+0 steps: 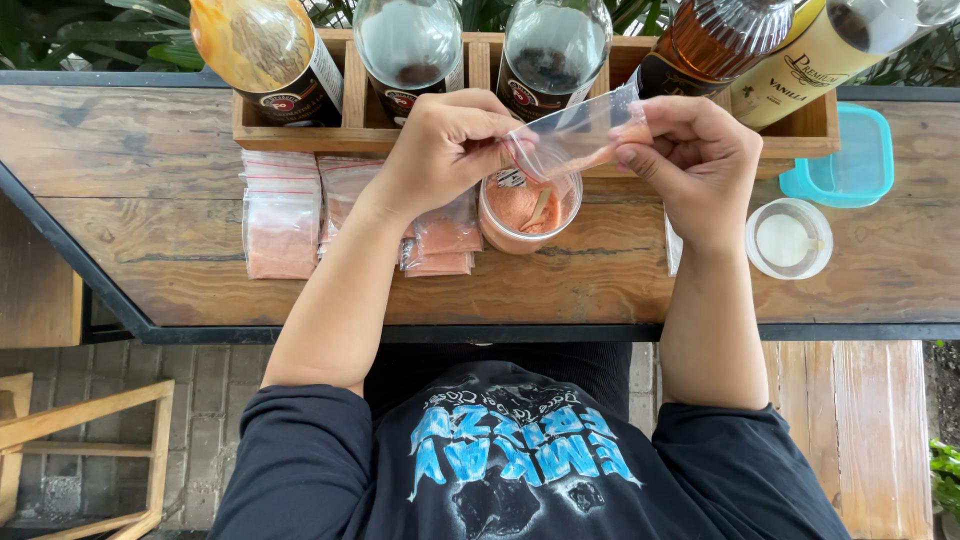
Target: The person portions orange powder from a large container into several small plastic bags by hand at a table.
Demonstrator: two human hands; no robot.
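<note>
**Hidden and cut off**

The left hand (pixel 440 150) covers one end of the clear bag (pixel 575 135); the right hand (pixel 695 160) covers the other, so its seal cannot be judged. The bag also hides part of the jar (pixel 525 215) rim. The bottles (pixel 410 45) are cut off by the top edge, caps unseen. The left forearm hides some of the packets (pixel 282 215). The blue box (pixel 850 165) sits partly behind the crate (pixel 800 135).

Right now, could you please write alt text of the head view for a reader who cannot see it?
Both hands, left hand and right hand, hold a small clear bag over a jar of orange powder on a wooden table. Filled bags lie left; bottles stand in a wooden tray behind.
</note>
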